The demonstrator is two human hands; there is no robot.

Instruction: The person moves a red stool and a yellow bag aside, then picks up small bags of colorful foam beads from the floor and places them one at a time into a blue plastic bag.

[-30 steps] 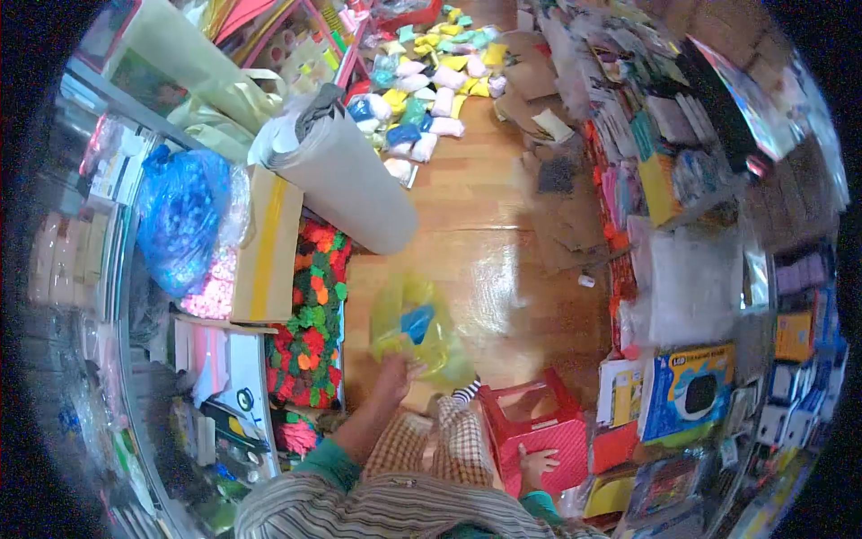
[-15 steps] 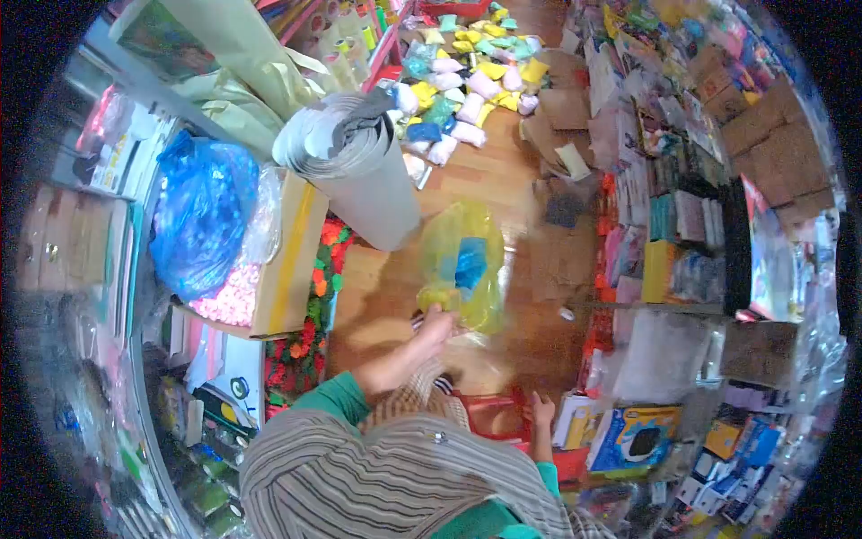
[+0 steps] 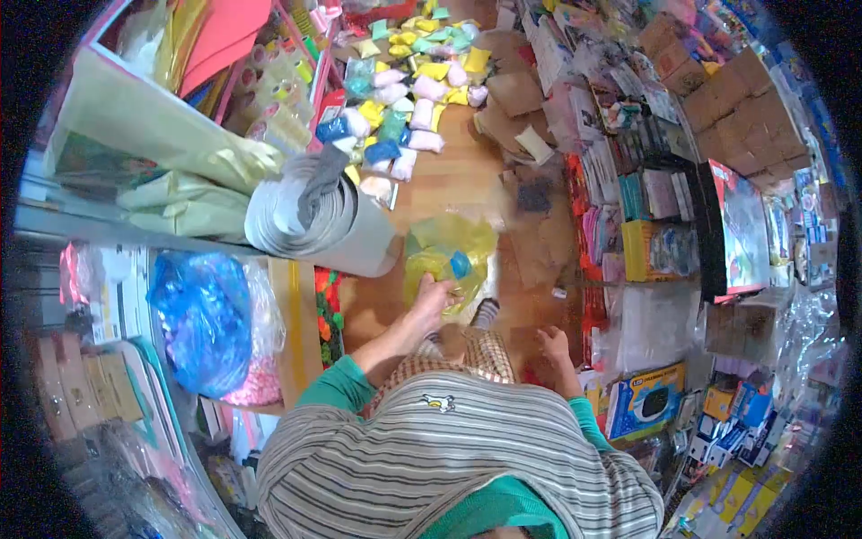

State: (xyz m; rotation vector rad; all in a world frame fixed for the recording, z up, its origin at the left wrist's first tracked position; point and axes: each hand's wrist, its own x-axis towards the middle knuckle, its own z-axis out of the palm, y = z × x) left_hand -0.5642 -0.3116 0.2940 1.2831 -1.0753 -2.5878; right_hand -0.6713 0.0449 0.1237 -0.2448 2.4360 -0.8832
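My left hand (image 3: 433, 299) is closed around the gathered part of a thin, see-through yellow plastic bag (image 3: 476, 235). The bag hangs in front of me over the wooden floor, with a blue thing (image 3: 461, 264) inside it whose kind I cannot make out. My right hand (image 3: 553, 345) holds nothing; its fingers are apart, low on the right beside the shelf. Below the bag, a striped sock (image 3: 485, 313) and checked trousers (image 3: 467, 349) show.
Several small coloured packets (image 3: 429, 88) lie spread on the floor ahead. A large grey roll (image 3: 346, 235) stands to the left, beside a blue bag (image 3: 199, 314) in a carton. Flattened cardboard (image 3: 543, 256) lies along the stocked right shelves, where a boxed drawing board (image 3: 645, 402) stands.
The view has swung, and the scene ahead sits further left. My right hand has come up and forward. The yellow bag looks more crumpled, and less of the blue thing shows.
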